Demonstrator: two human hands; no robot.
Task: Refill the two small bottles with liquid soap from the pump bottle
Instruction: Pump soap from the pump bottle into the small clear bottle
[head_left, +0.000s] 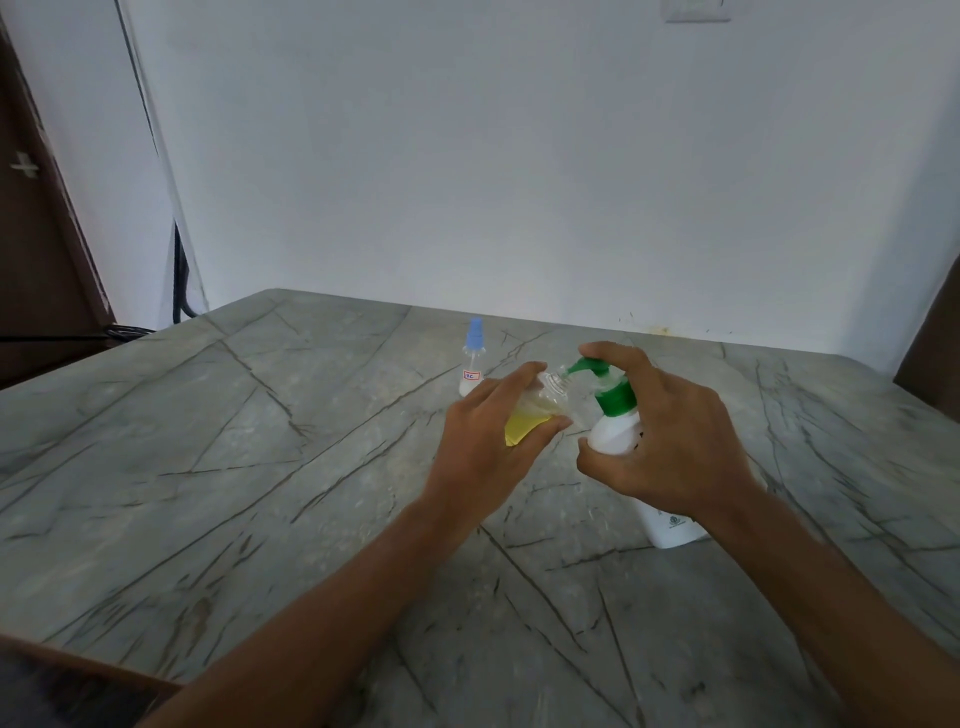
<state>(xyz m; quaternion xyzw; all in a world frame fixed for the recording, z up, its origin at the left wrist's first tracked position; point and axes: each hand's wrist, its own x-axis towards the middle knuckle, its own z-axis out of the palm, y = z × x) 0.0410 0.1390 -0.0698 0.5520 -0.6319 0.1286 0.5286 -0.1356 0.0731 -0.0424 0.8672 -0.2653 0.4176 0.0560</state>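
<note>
My left hand (488, 441) grips a small clear bottle (530, 415), tilted, with yellow liquid in its lower part and its open neck right under the green spout. My right hand (670, 436) wraps the white pump bottle (615, 431), which leans left on the counter, with a finger on top of its green pump head (597, 370). A second small bottle (472, 361) with a blue cap and a white label stands upright behind my left hand, apart from both hands.
The grey marble counter (260, 467) runs back to a white wall. Its left edge drops off beside a dark door and black cables (179, 280). A brown object (935, 338) stands at the far right.
</note>
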